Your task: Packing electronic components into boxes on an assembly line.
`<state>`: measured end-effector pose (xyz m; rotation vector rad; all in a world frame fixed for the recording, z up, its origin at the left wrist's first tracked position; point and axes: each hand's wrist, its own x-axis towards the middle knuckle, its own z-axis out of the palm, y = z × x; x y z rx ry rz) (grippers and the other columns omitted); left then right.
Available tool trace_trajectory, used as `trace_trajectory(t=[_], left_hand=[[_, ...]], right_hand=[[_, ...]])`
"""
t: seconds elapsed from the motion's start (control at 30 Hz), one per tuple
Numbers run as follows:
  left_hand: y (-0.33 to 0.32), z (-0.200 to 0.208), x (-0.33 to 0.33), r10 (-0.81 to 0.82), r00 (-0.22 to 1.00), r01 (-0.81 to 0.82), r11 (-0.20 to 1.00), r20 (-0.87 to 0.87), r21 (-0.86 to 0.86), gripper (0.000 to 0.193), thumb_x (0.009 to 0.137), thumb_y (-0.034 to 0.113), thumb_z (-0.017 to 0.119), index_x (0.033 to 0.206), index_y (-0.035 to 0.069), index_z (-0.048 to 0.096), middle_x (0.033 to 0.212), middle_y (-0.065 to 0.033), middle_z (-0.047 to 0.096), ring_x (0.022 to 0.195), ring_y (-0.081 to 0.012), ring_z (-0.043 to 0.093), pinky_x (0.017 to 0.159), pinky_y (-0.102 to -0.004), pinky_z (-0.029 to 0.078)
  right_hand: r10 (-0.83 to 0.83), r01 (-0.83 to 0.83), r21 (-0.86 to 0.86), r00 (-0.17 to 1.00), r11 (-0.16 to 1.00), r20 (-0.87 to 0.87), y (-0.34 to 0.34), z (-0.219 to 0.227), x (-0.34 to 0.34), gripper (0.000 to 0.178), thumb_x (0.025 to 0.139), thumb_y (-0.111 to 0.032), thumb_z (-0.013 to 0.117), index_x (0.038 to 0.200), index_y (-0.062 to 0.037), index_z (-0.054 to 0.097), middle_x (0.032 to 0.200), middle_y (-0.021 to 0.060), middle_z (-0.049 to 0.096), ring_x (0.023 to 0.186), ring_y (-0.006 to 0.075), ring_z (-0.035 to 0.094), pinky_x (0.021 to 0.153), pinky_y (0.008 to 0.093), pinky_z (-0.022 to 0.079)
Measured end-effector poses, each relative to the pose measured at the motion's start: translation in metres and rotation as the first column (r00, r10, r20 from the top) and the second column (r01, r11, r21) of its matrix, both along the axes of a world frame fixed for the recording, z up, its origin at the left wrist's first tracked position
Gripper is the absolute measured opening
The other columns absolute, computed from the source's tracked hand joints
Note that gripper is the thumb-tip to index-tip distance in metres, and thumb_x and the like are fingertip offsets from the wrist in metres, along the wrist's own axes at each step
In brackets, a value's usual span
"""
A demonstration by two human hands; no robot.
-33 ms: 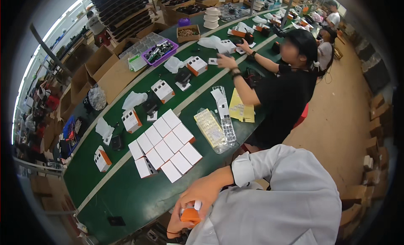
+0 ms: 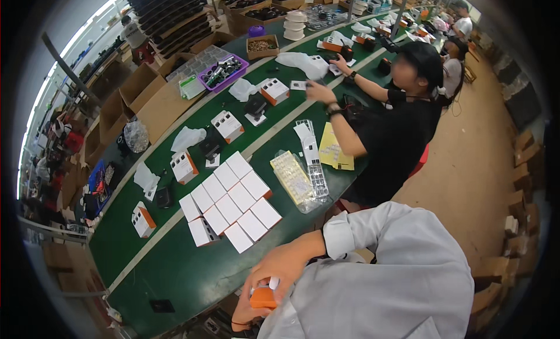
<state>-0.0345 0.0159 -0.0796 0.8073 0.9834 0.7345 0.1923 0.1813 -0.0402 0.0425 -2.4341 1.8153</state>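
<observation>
Close to my body, at the near edge of the green table, both my hands hold a small orange and white box (image 2: 263, 298). My right hand (image 2: 283, 264) reaches over it from above, fingers curled on its top, where a white flap shows. From below, my left hand (image 2: 245, 313) wraps the box's other side; its wrist wears a thin band. The box's underside is hidden. Nearest to my hands on the table lies a block of several white boxes (image 2: 230, 202) set edge to edge, with orange on some sides.
A co-worker in black (image 2: 396, 123) handles things farther along the green table (image 2: 192, 280). Printed white-orange boxes (image 2: 185, 167), black devices (image 2: 211, 146) and plastic bags (image 2: 188, 139) line its far lane. Sticker sheets (image 2: 291, 178), a yellow sheet (image 2: 335, 146) and a purple tray (image 2: 223, 74) lie around.
The co-worker's nearer hand has shifted slightly down and to the right. My hands and the box they hold look almost unmoved.
</observation>
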Motion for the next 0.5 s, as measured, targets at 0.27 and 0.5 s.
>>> trace_trajectory(t=[0.27,0.5], left_hand=[[-0.021,-0.003,-0.009,0.125,0.992,-0.119,0.982,0.034,-0.145,0.114,0.067,0.003,0.089,0.159,0.001,0.021,0.138,-0.0131,0.055,0.123,-0.0223,0.057,0.104,-0.0381,0.048],[-0.018,0.001,0.002,0.198,0.908,-0.165,0.979,-0.370,0.120,0.107,0.067,0.010,0.090,0.154,-0.004,0.031,0.139,-0.0159,0.053,0.126,-0.0235,0.054,0.107,-0.0373,0.045]], right_hand=[[0.015,0.002,-0.104,0.987,0.995,0.157,0.009,-0.017,0.012,0.054,0.097,-0.051,0.063,0.127,-0.0066,0.067,0.110,0.0127,0.068,0.106,0.0303,0.064,0.091,0.0391,0.048],[-0.165,0.100,0.228,0.944,0.969,0.287,-0.012,-0.019,-0.007,0.053,0.089,-0.048,0.071,0.123,-0.0079,0.067,0.106,0.0083,0.069,0.095,0.0281,0.067,0.085,0.0371,0.045]])
